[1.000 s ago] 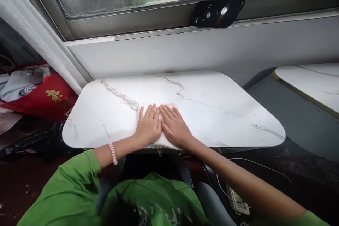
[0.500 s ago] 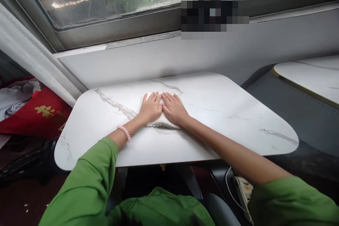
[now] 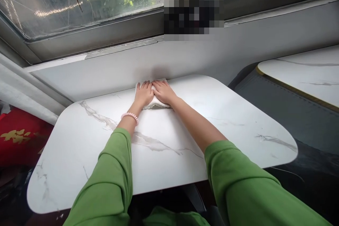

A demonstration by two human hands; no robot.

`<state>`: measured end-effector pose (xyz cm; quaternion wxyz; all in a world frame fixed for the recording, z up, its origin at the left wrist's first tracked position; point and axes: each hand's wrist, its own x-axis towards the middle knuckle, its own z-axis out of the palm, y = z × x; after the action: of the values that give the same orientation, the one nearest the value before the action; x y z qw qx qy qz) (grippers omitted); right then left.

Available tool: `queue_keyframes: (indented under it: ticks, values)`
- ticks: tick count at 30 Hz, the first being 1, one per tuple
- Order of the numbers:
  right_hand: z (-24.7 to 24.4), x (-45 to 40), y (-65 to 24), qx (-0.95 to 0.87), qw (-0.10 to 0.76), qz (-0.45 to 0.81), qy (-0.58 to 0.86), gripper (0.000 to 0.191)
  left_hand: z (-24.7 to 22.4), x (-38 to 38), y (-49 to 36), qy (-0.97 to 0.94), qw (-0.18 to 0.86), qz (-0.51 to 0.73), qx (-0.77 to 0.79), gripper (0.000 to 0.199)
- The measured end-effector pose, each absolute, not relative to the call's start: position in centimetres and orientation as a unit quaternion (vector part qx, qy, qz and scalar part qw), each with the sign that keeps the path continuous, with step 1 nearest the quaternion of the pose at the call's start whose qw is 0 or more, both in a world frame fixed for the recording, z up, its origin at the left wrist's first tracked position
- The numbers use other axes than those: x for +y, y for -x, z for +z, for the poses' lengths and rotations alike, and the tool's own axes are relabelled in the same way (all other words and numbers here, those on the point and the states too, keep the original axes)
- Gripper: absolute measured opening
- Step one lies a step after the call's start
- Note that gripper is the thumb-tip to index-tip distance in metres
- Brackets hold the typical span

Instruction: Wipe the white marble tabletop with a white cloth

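Note:
A folded white cloth [image 3: 156,103] lies on the white marble-patterned table [image 3: 169,166], at its far edge beside the wall. My left hand [image 3: 144,93] rests flat on the left part of the cloth, fingers stretched forward. Beside it, my right hand [image 3: 164,91] presses on the right part, also with straight fingers, and the two thumbs nearly meet. Both palms cover much of the cloth. A pink coiled band [image 3: 130,116] circles my left wrist.
A window [image 3: 92,3] with a grey frame is above the white wall. On the left are a pale curtain [image 3: 23,91] and a red bag [image 3: 21,137] with gold print. A second marble-patterned table [image 3: 304,74] and a grey seat [image 3: 286,109] are at the right.
Both hands have slid the cloth forward, away from my body, from the table's middle to its far edge. The camera view has shifted too.

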<state>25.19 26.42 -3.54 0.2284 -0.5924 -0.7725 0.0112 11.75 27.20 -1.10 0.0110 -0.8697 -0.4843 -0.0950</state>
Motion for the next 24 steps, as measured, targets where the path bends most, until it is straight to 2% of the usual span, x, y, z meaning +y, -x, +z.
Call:
queue_keyframes:
  ticks: [10, 18, 24]
  values:
    - [-3.0, 20.2, -26.1, -0.769, 0.183, 0.023, 0.612, 0.057, -1.1, 22.1, -12.5, 0.881, 0.002, -0.077, -0.468, 0.049]
    - [-3.6, 9.7, -28.9, -0.802, 0.189, -0.002, 0.567, 0.055, -1.0, 11.3, -14.1, 0.882, -0.014, -0.089, -0.463, 0.053]
    - [-4.0, 1.5, -30.5, -0.806, 0.205, -0.014, 0.556, 0.055, -0.7, 4.3, -15.0, 0.917, -0.022, -0.063, -0.394, 0.058]
